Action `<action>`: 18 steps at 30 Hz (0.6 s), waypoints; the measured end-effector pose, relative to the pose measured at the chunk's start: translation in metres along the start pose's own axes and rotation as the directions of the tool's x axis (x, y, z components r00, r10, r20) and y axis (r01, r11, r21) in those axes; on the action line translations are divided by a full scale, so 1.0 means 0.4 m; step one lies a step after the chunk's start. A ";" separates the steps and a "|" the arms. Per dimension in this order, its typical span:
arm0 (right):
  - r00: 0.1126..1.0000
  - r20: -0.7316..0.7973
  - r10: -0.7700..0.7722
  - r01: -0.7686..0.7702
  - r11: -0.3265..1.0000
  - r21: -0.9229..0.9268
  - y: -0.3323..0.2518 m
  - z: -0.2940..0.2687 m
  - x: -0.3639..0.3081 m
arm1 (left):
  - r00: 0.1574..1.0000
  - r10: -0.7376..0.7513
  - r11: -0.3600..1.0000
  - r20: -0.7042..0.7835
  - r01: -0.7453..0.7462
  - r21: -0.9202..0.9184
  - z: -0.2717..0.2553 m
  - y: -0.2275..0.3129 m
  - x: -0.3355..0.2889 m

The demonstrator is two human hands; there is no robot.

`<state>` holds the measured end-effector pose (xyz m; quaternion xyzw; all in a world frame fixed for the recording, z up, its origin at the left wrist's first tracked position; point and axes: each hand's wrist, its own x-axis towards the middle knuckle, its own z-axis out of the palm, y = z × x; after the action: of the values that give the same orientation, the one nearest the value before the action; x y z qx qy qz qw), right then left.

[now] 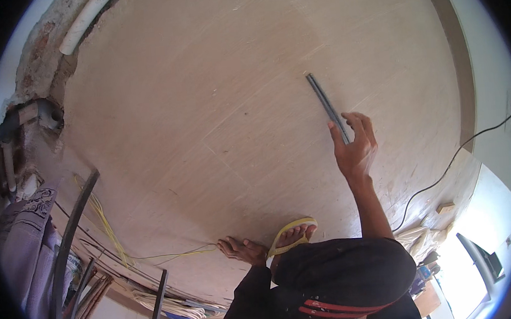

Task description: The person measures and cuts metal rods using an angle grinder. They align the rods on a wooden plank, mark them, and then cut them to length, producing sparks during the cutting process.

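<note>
My right hand (357, 144) has its thumb on one side of a narrow grey bar (322, 94) and its fingers on the other. The bar's near end runs into my palm, and its far end points up and to the left over the floor. Two long strips seem to lie side by side in it. My left hand (242, 251) rests on the floor with its fingers spread, beside my foot in a yellow flip-flop (292, 230). A thin yellow wire (185, 253) reaches its fingertips.
The pale floor (222, 91) has scratches and faint lines. Dark metal legs (75, 229), a purple cloth (30, 249) and coiled cables (176, 303) are at left. Broken wall with a white pipe (86, 21) stands at far left. A black cord (432, 186) crosses at right, near a small wooden block (445, 207).
</note>
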<state>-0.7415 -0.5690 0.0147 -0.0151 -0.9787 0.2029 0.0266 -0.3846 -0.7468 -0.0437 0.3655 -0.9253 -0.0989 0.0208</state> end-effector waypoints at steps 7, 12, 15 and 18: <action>0.952 0.236 0.192 -0.240 0.951 0.196 0.055 -0.175 -0.286 | 1.000 -0.021 0.999 -0.010 0.021 0.034 0.009 -0.015 0.017; 0.786 0.539 0.304 -0.400 0.914 0.067 0.227 -0.518 -0.583 | 0.994 0.108 0.994 -0.014 -0.107 0.036 0.027 -0.005 0.033; 0.770 0.480 0.421 -0.306 0.903 -0.302 0.353 -0.746 -0.799 | 0.959 0.266 0.961 0.097 -0.272 0.055 0.139 -0.180 0.017; 0.702 0.357 0.616 -0.474 0.778 -0.411 0.467 -1.021 -0.948 | 0.885 0.434 0.888 0.171 -0.452 0.088 0.143 -0.144 0.073</action>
<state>-0.3359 -0.2512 0.2973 -0.2612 -0.9231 0.0539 -0.2772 -0.3737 -0.7982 -0.1120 0.1365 -0.9877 -0.0598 -0.0482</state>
